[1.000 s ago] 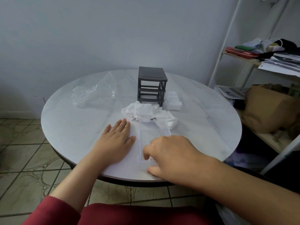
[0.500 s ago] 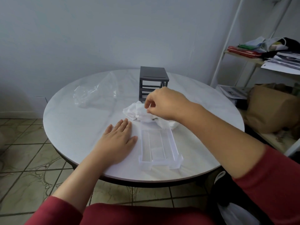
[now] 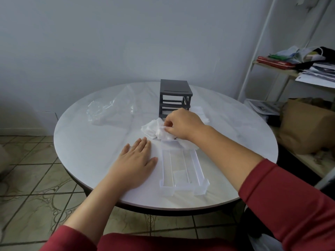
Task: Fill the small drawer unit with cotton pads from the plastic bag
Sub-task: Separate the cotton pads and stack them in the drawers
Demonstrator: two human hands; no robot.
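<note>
Pinching cotton pads (image 3: 154,130) under right hand (image 3: 183,124), left hand (image 3: 137,162) flat nearby

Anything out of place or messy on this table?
Yes. The cotton pads lie in a loose heap on the table, not in the crumpled plastic bag. One clear drawer sits out of the grey drawer unit, near the table's edge.

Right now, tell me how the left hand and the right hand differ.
The left hand lies flat on the table with straight fingers, holding nothing; the right hand pinches cotton pads from the pile. The left hand rests beside the clear drawer; the right hand reaches beyond it, near the grey drawer frame. Both arms have red sleeves.
</note>
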